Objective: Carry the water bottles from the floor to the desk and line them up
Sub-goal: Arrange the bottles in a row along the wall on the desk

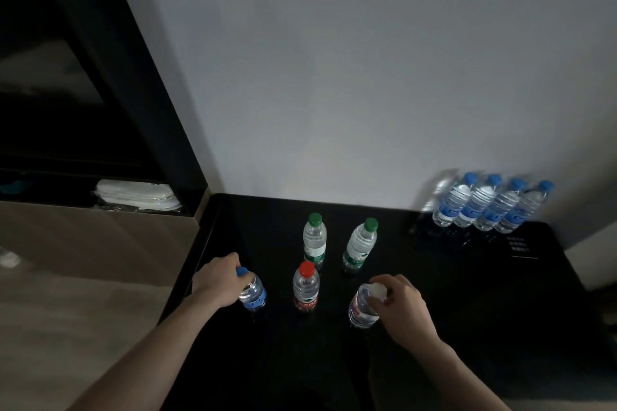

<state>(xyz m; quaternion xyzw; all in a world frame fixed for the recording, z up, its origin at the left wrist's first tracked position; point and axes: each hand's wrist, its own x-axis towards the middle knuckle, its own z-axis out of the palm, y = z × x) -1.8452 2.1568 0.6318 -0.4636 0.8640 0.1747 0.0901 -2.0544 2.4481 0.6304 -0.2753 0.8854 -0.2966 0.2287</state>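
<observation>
At lower centre on the black desk [467,294], our left hand [218,280] grips a blue-capped bottle [252,292] near the left edge; our right hand [402,307] grips a white-capped bottle [362,309]; bare desktop lies to the right.

Wall [367,60]: plain, pale grey, dimly lit
Worktop [467,327]: glossy black
Cabinet [83,77]: dark, at left
Floor [66,310]: brownish

desk [467,310]: 5 upright bottles | blue-cap [252,292]; red-cap [305,287]; 2 green-cap [314,240]; white-cap [364,305] tilted
</observation>
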